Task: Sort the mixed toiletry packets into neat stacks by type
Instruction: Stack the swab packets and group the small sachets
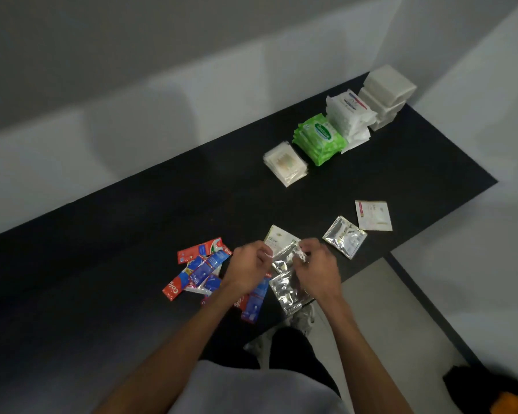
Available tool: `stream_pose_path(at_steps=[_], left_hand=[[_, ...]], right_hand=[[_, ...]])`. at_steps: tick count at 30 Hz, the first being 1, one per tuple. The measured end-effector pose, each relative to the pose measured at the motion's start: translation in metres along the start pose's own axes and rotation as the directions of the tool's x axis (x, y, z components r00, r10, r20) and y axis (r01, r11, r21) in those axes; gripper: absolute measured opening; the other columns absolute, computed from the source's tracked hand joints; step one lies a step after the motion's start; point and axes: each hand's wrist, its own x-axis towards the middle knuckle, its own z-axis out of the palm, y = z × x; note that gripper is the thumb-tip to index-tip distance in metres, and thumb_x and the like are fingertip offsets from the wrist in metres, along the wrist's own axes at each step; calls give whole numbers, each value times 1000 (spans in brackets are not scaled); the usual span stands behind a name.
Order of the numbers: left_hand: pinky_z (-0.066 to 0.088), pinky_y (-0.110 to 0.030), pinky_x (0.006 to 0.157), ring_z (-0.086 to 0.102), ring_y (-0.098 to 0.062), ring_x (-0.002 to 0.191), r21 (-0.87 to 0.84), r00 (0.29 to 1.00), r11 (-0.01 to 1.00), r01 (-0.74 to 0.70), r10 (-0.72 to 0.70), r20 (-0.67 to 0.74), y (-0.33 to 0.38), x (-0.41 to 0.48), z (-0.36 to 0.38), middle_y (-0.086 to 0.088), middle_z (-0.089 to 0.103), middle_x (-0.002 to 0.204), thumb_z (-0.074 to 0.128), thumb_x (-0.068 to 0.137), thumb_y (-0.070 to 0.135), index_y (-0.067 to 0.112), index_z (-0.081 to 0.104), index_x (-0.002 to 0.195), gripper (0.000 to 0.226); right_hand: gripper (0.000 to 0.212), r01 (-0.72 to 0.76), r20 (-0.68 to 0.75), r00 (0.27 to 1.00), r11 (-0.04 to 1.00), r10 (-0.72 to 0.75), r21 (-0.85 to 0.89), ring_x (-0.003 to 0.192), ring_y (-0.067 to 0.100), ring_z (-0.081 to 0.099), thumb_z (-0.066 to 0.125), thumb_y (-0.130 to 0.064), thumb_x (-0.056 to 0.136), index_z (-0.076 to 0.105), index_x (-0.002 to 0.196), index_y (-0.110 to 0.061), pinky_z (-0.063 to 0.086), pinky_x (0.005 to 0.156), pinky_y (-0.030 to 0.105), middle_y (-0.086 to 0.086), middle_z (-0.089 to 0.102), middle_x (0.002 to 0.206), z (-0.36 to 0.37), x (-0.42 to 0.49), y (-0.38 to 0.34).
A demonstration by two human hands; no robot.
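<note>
Over the near edge of the black table (132, 234), my left hand (247, 268) and my right hand (320, 267) together pinch a silver foil packet (284, 259). A second silver packet (287, 291) lies just below it, and a white Dove sachet (277, 236) lies behind the hands. Red and blue toothpaste sachets (201, 268) are scattered to the left, some under my left wrist. To the right lie another silver packet (344, 236) and a white sachet (373, 216).
At the far right stand sorted stacks: clear packets (285, 163), green wipe packs (319, 138), white wipe packs (349, 116) and white boxes (386, 95). The table edge drops to a grey floor (377, 318) at the right. White walls surround the table.
</note>
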Motion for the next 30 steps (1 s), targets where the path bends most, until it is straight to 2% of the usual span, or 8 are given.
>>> stream_pose_path(at_steps=[3, 7, 10, 14, 18, 22, 26, 30], left_hand=[[61, -39, 86, 69, -10, 91, 82, 999, 995, -48, 46, 28, -8, -18, 21, 9, 68, 100, 76, 90, 27, 24, 72, 108, 19], [52, -42, 102, 56, -24, 124, 252, 993, 963, -93, 71, 92, -8, -32, 39, -4, 59, 132, 78, 90, 40, 19, 58, 135, 53], [50, -41, 104, 52, -28, 129, 288, 992, 952, -108, 83, 98, -10, -33, 47, -7, 57, 137, 78, 92, 35, 19, 52, 141, 58], [55, -41, 97, 58, -24, 118, 210, 991, 969, -127, 117, 61, -12, -31, 49, -3, 59, 127, 82, 89, 30, 21, 61, 131, 48], [56, -29, 93, 64, -12, 100, 121, 985, 978, -171, 171, 15, -9, -33, 39, 2, 62, 113, 79, 89, 11, 26, 77, 114, 29], [58, -15, 83, 71, -3, 83, -138, 988, 979, -152, 154, 0, -1, -45, 17, 4, 65, 108, 83, 88, 16, 25, 81, 103, 17], [63, -39, 93, 76, -26, 101, -641, 989, 760, 102, -11, 145, 7, -62, -3, -15, 73, 114, 77, 95, 18, 15, 75, 114, 20], [64, -40, 91, 78, -32, 105, -832, 946, 452, 323, -142, 291, 8, -57, -15, -18, 75, 121, 74, 97, 16, 13, 60, 132, 38]], right_hand=[[37, -60, -19, 998, 992, 58, -108, 96, 24, 60, 74, -29, 92, 58, 125, -23, 51, 76, 36, -1, 54, 113, 11, -29, 11], [53, -110, -29, 994, 978, 106, -177, 111, 33, 59, 80, -36, 88, 53, 131, -22, 55, 88, 44, 8, 57, 125, 29, -54, 27], [63, -133, -42, 991, 978, 128, -163, 114, 34, 56, 85, -35, 83, 53, 134, -18, 51, 95, 45, 11, 61, 125, 39, -60, 34], [52, -153, -63, 987, 984, 148, -92, 112, 31, 51, 84, -38, 82, 61, 126, -23, 45, 92, 38, 7, 64, 117, 47, -59, 45], [19, -49, -117, 992, 998, 53, 40, 100, 30, 54, 82, -25, 82, 69, 93, -33, 45, 83, 37, -6, 61, 85, 37, -65, 42], [37, 48, -222, 975, 989, -17, 137, 96, 26, 59, 82, -21, 88, 63, 81, -51, 51, 85, 42, -15, 62, 77, 20, -70, 33], [32, 76, -206, 978, 896, 18, 438, 97, 10, 76, 79, -11, 92, 80, 104, -41, 62, 88, 47, 4, 72, 110, 8, -69, 26], [37, 146, -199, 979, 826, -41, 544, 107, 17, 75, 78, 4, 90, 83, 106, -29, 61, 97, 44, 4, 62, 119, 5, -67, 8]])
